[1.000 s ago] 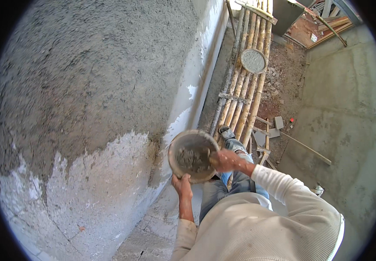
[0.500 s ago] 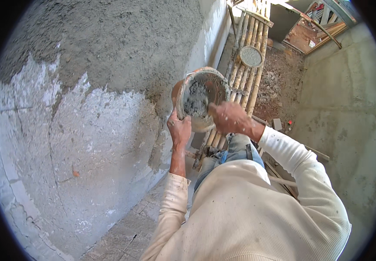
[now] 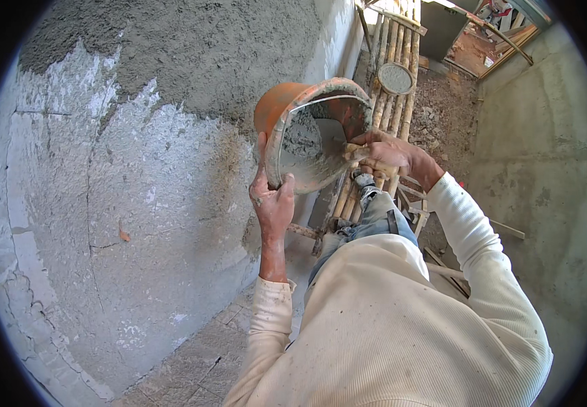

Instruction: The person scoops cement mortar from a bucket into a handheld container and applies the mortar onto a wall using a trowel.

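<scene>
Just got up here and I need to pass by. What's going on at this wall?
A person stands on bamboo scaffolding beside a half-plastered wall. The left hand grips the rim of an orange pan, tilted on its side with its mouth toward the person. The right hand reaches into it with a tool whose blade sits in the grey mortar. Dark fresh plaster covers the upper wall; the lower part is paler and rough.

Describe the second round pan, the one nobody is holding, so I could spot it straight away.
Start at the grey plastered wall and follow it to the bamboo scaffold beyond the person's hands. A shallow round pan lies flat on those poles. Unlike the tilted orange pan gripped by the left hand, it is grey and untouched.
</scene>
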`<move>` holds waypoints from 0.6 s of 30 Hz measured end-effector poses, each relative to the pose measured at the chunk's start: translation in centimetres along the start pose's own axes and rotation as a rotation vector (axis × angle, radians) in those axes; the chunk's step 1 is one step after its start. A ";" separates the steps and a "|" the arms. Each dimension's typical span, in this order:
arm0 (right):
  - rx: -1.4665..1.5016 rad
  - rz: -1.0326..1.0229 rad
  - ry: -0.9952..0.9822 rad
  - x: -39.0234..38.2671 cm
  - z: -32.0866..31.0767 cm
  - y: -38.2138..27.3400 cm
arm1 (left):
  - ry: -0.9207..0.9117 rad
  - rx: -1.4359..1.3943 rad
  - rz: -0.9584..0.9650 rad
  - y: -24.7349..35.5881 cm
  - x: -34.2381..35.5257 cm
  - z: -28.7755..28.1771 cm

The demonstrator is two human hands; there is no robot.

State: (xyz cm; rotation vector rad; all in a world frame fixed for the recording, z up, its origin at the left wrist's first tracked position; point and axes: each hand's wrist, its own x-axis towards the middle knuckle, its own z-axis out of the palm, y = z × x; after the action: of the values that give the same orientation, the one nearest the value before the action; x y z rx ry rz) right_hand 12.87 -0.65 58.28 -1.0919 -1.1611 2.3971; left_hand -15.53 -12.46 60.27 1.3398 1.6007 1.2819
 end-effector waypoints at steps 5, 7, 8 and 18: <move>0.177 0.043 -0.146 0.5 2.8 4.4 | -0.003 -0.104 -0.171 -0.1 -2.5 -1.4; 0.255 -0.003 -0.176 1.3 4.2 5.8 | 0.020 -0.153 -0.225 -1.1 -3.2 -1.3; 0.271 0.017 -0.164 1.8 4.8 6.4 | 0.040 -0.217 -0.202 -1.7 -3.4 -1.1; 0.568 -0.020 -0.009 3.3 7.4 10.7 | 0.378 -0.564 -0.514 -7.5 -4.0 4.5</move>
State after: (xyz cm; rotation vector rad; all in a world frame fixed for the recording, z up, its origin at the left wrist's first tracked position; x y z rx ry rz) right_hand 6.12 -10.00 51.35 -0.8678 -0.4301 2.4801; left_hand -12.65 -15.10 51.49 0.3259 1.5153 1.5415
